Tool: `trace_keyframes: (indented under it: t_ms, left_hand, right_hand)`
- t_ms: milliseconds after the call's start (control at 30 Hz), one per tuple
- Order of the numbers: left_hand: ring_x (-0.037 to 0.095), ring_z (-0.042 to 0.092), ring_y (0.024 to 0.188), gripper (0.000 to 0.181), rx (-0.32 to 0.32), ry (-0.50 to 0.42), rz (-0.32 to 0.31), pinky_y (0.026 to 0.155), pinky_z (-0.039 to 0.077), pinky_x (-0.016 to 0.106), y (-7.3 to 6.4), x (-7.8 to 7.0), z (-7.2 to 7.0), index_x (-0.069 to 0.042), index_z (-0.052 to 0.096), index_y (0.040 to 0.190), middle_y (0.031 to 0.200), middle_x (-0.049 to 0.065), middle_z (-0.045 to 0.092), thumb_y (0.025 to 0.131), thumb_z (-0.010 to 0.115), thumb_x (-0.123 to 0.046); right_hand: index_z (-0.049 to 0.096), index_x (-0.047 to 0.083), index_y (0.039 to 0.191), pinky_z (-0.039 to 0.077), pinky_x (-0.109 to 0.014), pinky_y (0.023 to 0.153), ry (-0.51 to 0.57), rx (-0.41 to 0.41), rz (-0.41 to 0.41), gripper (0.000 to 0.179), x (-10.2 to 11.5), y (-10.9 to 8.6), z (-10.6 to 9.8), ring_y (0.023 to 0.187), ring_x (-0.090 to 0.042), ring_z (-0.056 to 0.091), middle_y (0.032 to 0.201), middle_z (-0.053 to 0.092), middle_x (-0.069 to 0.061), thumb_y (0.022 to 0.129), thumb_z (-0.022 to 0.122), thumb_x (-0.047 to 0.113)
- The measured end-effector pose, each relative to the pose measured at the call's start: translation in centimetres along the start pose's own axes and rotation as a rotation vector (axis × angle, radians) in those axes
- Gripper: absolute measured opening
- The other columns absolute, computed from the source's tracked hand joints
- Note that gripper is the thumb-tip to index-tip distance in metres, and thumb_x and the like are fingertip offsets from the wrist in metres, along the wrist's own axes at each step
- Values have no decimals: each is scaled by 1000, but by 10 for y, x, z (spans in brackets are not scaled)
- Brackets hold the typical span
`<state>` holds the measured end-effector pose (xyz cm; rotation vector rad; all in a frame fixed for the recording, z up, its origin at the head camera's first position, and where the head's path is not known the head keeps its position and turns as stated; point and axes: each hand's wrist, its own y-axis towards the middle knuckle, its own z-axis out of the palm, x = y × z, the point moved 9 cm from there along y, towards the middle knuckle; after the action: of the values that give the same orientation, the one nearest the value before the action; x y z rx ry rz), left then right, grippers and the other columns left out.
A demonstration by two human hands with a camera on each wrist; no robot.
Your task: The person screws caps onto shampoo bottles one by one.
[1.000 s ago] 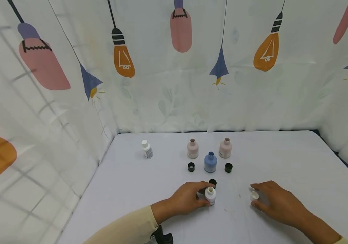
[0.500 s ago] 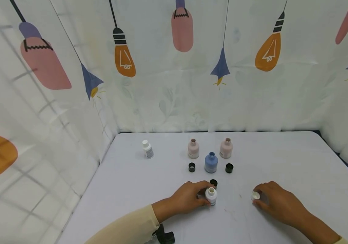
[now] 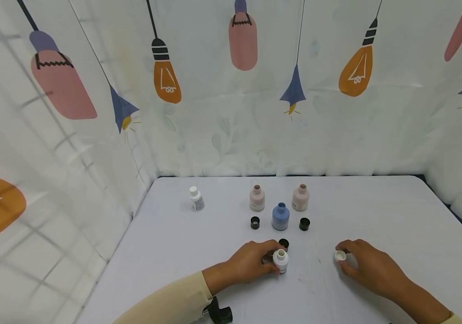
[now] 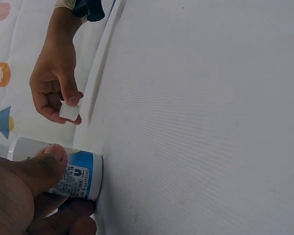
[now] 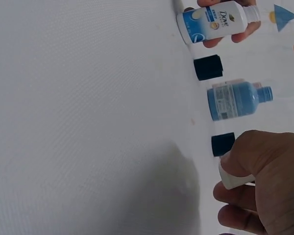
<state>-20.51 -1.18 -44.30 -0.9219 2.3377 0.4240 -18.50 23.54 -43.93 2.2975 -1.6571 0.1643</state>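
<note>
My left hand (image 3: 251, 262) holds a small white bottle (image 3: 281, 262) upright on the table, its mouth uncovered. A blue and white Dove label shows on this bottle (image 5: 215, 22) in the right wrist view. Over to the right, my right hand (image 3: 370, 269) pinches a white bottle cap (image 3: 340, 255) between thumb and fingers, hollow side up. The left wrist view also shows the cap (image 4: 69, 111) in those fingertips. Just behind the white bottle lies a black cap (image 3: 283, 243), partly hidden by the left fingers.
An uncapped blue bottle (image 3: 281, 217) stands mid-table, with a pink bottle (image 3: 257, 198) and another pink bottle (image 3: 301, 198) behind. Two black caps sit nearby, one left (image 3: 255, 222), one right (image 3: 304, 223). A capped white bottle (image 3: 197, 199) stands far left on the white table (image 3: 377, 211).
The right thumb and fingers have closed in on the white cap, and it has shifted slightly away from me. My left hand and its bottle have stayed nearly still.
</note>
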Motion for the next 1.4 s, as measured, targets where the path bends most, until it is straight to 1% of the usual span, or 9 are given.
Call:
trace_keyframes:
  t_ms: [100,300,467,567,700,800,933,1233,1400]
  left_hand:
    - [-3,63,110,48,4,-12,-6,87,51,20,0,0,0,-24,61,133,125,-13,69,89,81,-27]
    - [-2,63,110,48,3,-16,-8,86,51,20,0,0,0,-24,61,132,125,-13,69,89,81,-27]
    - [-2,63,111,47,13,-23,-8,86,51,20,0,0,0,-24,60,132,126,-13,69,89,81,-26]
    - [-1,63,111,47,22,-24,-11,86,51,19,0,1,1,-24,60,132,127,-12,68,90,80,-26]
    - [-2,63,111,48,25,-22,-15,84,51,18,1,2,1,-24,60,132,127,-12,68,89,80,-27]
    - [-2,63,110,48,24,-21,-18,83,51,18,1,3,0,-24,60,132,127,-12,68,89,81,-27]
    - [-2,63,110,48,27,-21,-22,83,51,18,2,4,1,-24,60,132,127,-13,68,89,81,-27]
    - [-2,63,110,47,24,-23,-19,84,51,18,2,2,1,-25,61,131,126,-13,69,89,81,-26]
    - [-3,63,110,46,19,-16,-16,84,51,18,2,1,1,-26,61,130,125,-14,69,89,81,-27]
  right_hand:
    - [68,22,115,52,-30,60,6,-4,15,41,1,0,-2,85,-14,65,103,67,1,78,88,19]
    - [70,22,115,48,-24,56,50,-44,-10,41,6,0,-10,82,-11,63,96,63,7,79,88,17]
    - [69,22,117,46,-23,54,57,-43,5,41,7,2,-14,80,-11,62,96,63,6,81,88,21]
    - [67,19,119,47,-25,55,52,-37,19,43,7,3,-15,81,-12,63,98,64,5,81,87,24]
    - [65,17,113,49,-27,58,60,-51,22,41,8,5,-17,81,-12,65,98,67,6,81,88,27]
    - [63,19,107,48,-27,57,70,-64,19,38,9,6,-20,79,-12,64,97,68,6,81,88,28]
    - [63,22,105,47,-25,56,74,-81,11,36,12,6,-23,78,-12,63,97,66,7,80,89,26]
    - [64,25,106,50,-25,59,87,-165,-62,38,19,3,-31,86,-12,63,99,60,12,78,89,19]
    - [67,25,108,53,-25,64,83,-237,-146,42,26,1,-37,87,-7,62,100,60,17,75,90,16]
